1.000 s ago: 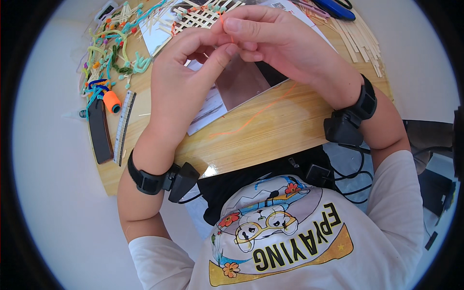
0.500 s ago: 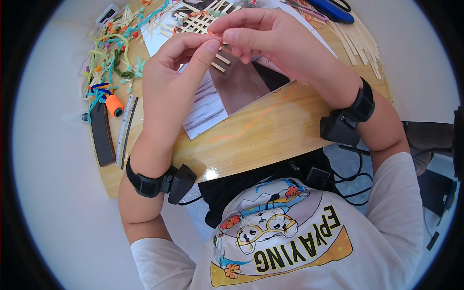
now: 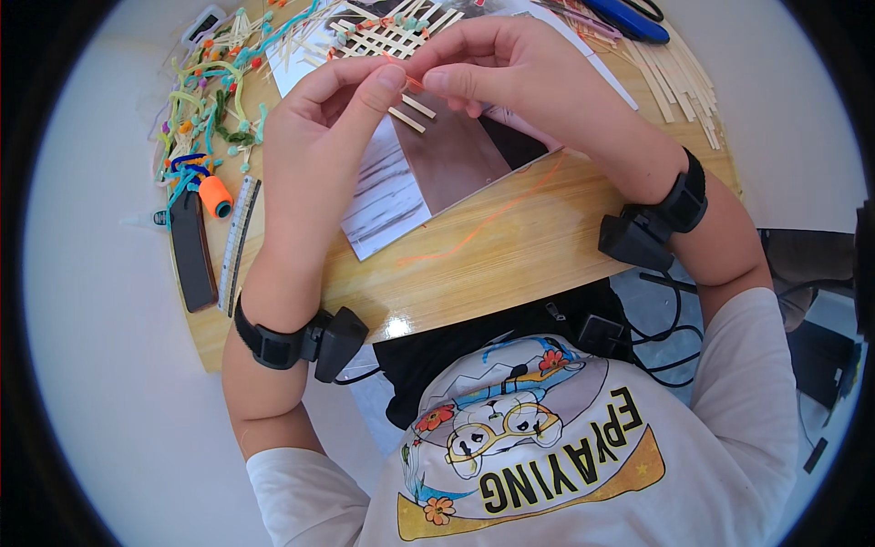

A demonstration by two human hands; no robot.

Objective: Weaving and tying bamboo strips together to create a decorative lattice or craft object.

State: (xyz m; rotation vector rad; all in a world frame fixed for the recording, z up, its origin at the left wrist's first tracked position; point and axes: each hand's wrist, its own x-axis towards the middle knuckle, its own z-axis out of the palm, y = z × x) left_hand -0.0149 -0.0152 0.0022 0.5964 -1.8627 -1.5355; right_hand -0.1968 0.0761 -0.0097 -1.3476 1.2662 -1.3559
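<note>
Both hands [image 3: 319, 118] [image 3: 524, 84] pinch orange thread [image 3: 415, 83]; they partly hide a stick lattice [image 3: 381, 39].

orange thread [image 3: 493, 219], seemingly checked cream lattice [image 3: 381, 41]

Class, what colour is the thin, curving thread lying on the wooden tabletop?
Orange; the thin thread shows best in the head view.

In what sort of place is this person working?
Probably an indoor craft table: a woven lattice of pale strips, an orange spool, and a ruler suggest it.
</note>
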